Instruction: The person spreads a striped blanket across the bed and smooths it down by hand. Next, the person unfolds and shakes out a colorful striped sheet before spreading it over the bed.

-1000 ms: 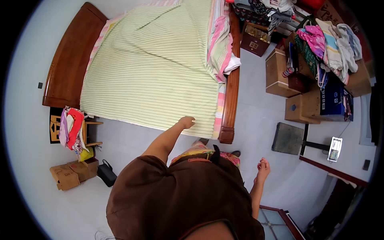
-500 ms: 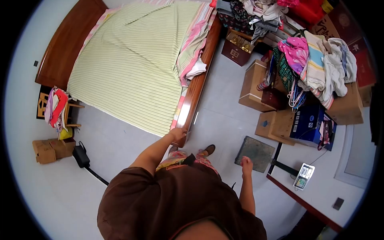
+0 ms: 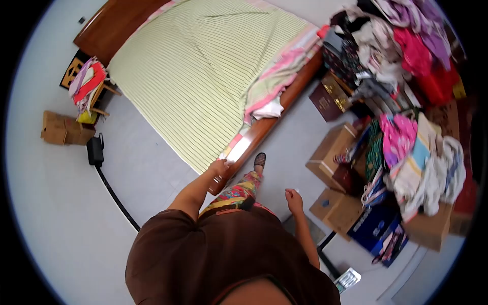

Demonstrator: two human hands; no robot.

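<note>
My left hand is at the near corner of the bed, over the wooden bed rail, its fingers stretched toward the rail and small in view. Beside it is the edge of a green-and-white striped sheet covering the mattress. My right hand hangs in the air over the floor, fingers curled; whether something small is in them I cannot make out. A pink, green and white folded blanket lies along the bed's right edge, with a white cloth at its end.
Cardboard boxes, a blue box and heaped clothes stand on the right. A scale display is at lower right. On the left are a clothes-laden chair, a cardboard carton and a black case.
The view has turned, and the boxes and scale display have shifted down. My body has moved forward beside the bed, one foot stepping ahead. My left hand stays near the bed corner.
</note>
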